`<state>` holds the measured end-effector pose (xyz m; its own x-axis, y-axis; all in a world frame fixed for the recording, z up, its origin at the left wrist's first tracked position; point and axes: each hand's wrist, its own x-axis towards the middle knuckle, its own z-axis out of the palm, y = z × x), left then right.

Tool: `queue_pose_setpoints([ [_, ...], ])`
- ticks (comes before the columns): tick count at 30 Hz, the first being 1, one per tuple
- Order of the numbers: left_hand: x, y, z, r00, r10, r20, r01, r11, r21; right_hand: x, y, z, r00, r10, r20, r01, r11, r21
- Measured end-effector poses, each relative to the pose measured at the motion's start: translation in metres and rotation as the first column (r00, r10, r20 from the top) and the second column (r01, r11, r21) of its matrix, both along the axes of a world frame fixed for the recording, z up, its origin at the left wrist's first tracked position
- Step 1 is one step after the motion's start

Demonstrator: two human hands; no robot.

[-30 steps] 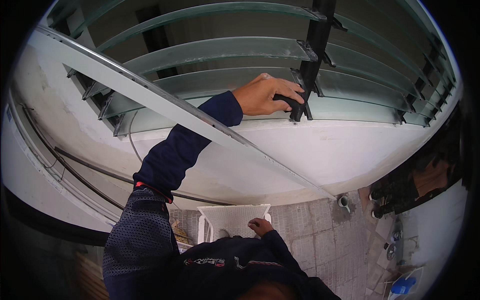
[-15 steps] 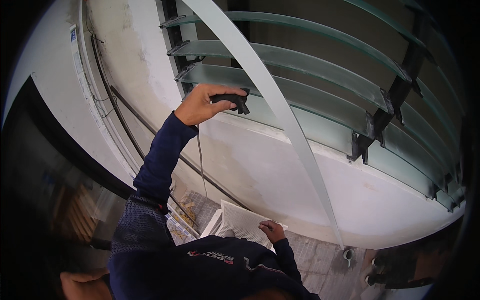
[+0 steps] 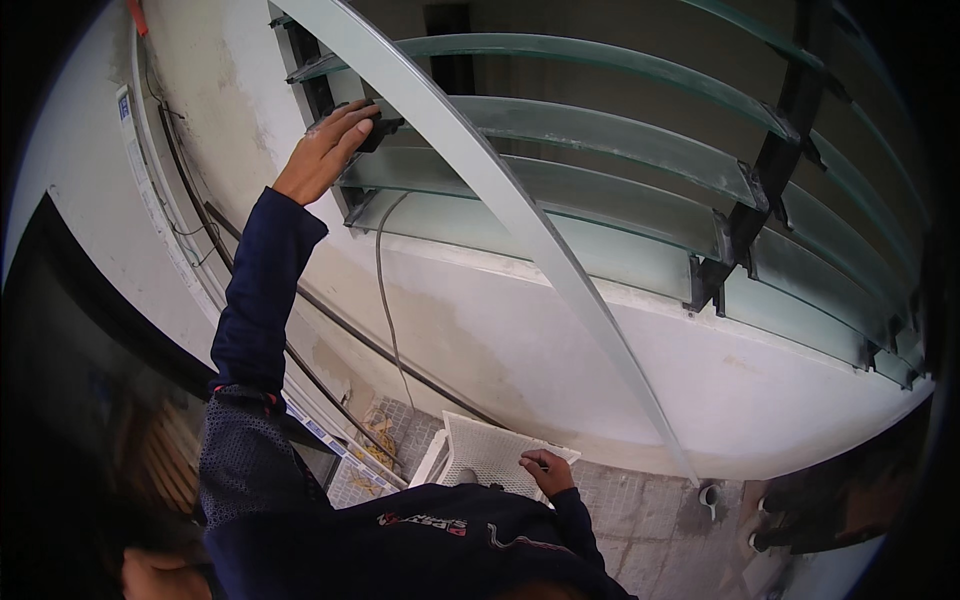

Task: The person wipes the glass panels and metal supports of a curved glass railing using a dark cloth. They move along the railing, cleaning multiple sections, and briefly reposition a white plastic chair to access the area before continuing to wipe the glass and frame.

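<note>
My left hand is raised at the left end of the window's glass louvres. Its fingers close over a small black piece pressed against a slat end; the hand partly hides it, and its kind is unclear. The glass louvre slats sit tilted in dark holders. Low down, my right hand is held with curled fingers near a white perforated panel. Whatever it may hold is too small to make out.
A long pale strip slants across the window down to the paving. A grey cable hangs from the louvres, and dark pipes run along the wall. Another person's hand shows lower left. A white ring-like thing lies on the floor.
My left hand has moved up and left with the black piece, from in front of the lower slats to a slat end. My right hand has hardly moved.
</note>
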<state>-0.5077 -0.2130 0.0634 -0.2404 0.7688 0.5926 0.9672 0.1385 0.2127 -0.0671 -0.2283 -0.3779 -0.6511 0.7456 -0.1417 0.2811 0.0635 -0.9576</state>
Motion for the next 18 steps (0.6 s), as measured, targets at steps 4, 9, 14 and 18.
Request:
queue_pose_setpoints([
  [4, -0.026, 0.01, 0.022, 0.996, -0.016, 0.085, 0.028, 0.989, -0.144, 0.006, -0.006, -0.006, 1.0, 0.003, -0.023, -0.003, 1.0, 0.009],
  [9, -0.049, 0.067, 0.032, 0.992, 0.118, -0.053, -0.129, 0.921, -0.367, 0.006, -0.006, -0.008, 0.999, -0.009, 0.037, 0.011, 0.999, -0.052],
  [14, -0.026, 0.114, 0.0, 0.964, -0.198, -0.176, 0.16, 0.964, -0.21, -0.002, -0.005, -0.007, 0.995, 0.093, 0.018, -0.094, 0.995, 0.041],
  [18, -0.046, 0.1, 0.011, 0.962, -0.258, -0.083, 0.238, 0.95, -0.2, 0.0, -0.002, -0.008, 0.994, 0.093, 0.063, -0.096, 0.994, 0.045],
])
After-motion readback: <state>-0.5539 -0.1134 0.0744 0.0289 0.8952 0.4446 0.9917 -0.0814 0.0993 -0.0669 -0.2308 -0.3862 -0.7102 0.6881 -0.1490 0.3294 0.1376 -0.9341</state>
